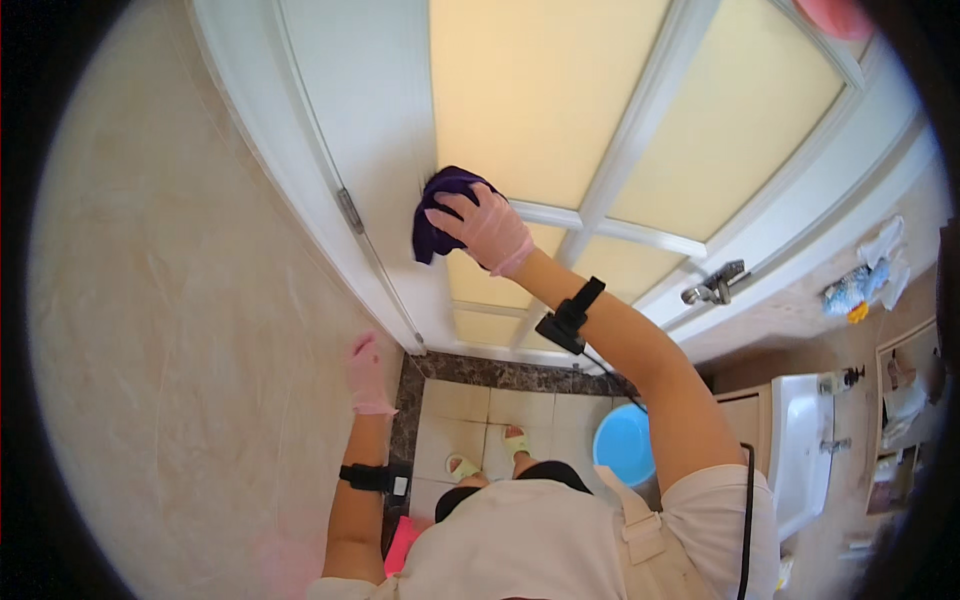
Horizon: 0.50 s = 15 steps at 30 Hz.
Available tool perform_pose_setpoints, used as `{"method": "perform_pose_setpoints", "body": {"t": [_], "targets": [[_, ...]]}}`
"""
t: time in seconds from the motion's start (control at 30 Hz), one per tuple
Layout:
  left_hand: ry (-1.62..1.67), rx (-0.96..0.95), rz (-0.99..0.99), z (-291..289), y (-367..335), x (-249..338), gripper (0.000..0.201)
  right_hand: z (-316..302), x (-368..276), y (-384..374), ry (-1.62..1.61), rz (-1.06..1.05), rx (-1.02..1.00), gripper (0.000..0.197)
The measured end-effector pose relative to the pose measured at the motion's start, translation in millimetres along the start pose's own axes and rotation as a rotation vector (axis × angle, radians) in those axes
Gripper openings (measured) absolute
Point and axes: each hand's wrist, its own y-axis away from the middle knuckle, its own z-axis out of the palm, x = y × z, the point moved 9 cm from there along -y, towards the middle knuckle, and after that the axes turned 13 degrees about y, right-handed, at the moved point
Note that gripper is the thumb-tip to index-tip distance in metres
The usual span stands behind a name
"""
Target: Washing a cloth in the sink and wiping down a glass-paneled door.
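Note:
My right hand (490, 228), in a thin pinkish see-through glove, presses a dark purple cloth (437, 232) against the white door (365, 110). The fingers are bent over the bunched cloth, next to the edge of a yellowish pane (530, 90). My left hand (370, 375), gloved in the same way, hangs low beside the marbled wall tiles (190, 330). Its fingers look curled in, and nothing shows in them. A black strap sits on each forearm.
A metal handle (713, 284) sticks out from the door's right side, and a hinge (350, 211) is at its left. A blue basin (625, 445) stands on the floor tiles near my feet. At the right are a white sink (800, 460) and a mirror (905, 420).

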Motion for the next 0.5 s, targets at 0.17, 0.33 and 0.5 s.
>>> {"method": "perform_pose_setpoints", "body": {"t": [0.17,0.33,0.5], "targets": [[0.134,0.057,0.021,-49,27,28,0.019,-27,57,60,-0.044,0.174,-0.118,0.049],[0.183,0.228,0.042,-119,48,10,0.017,-54,70,94,0.164,0.412,-0.053,0.048],[0.061,0.084,0.006,-67,61,18,0.015,18,-19,6,-0.009,0.221,-0.043,0.042]]}}
